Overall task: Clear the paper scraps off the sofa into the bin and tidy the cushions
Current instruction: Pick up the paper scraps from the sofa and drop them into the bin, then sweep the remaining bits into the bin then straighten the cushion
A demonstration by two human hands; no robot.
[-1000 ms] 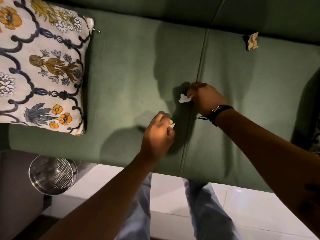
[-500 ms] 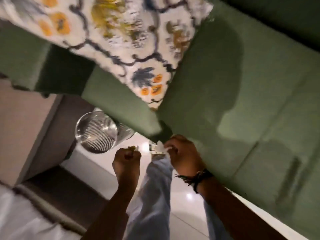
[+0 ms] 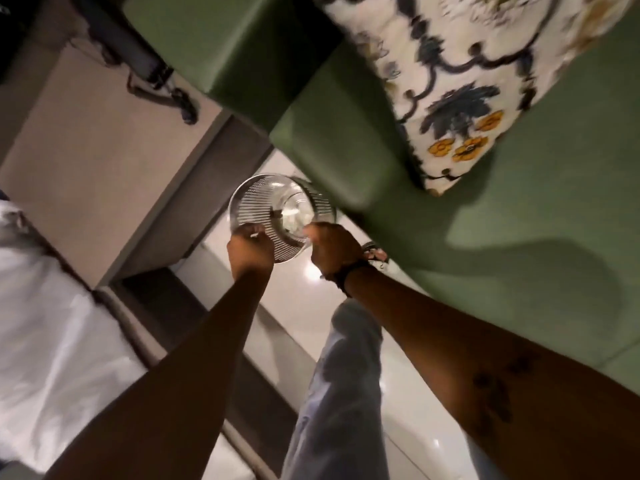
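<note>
A round silver mesh bin (image 3: pixel 263 206) stands on the white floor beside the end of the green sofa (image 3: pixel 554 220). Both my hands hover over its near rim. My left hand (image 3: pixel 251 251) is curled into a fist, with a small pale paper scrap peeking out between the fingers. My right hand (image 3: pixel 330 251), with a dark band on its wrist, is curled at the rim's right side; what it holds is hidden. Pale shapes show inside the bin, blurred. A white floral cushion (image 3: pixel 467 64) lies on the sofa seat at the top right.
A beige cabinet (image 3: pixel 86 150) stands left of the bin, with a dark strap (image 3: pixel 156 81) lying on it. White fabric (image 3: pixel 52 323) fills the lower left. My legs in light blue trousers (image 3: pixel 339 393) stand on the glossy floor between cabinet and sofa.
My view has swung left from the sofa seat to the bin. Both hands carried scraps off the sofa and now sit over the bin's rim; the white scrap in my right hand no longer shows.
</note>
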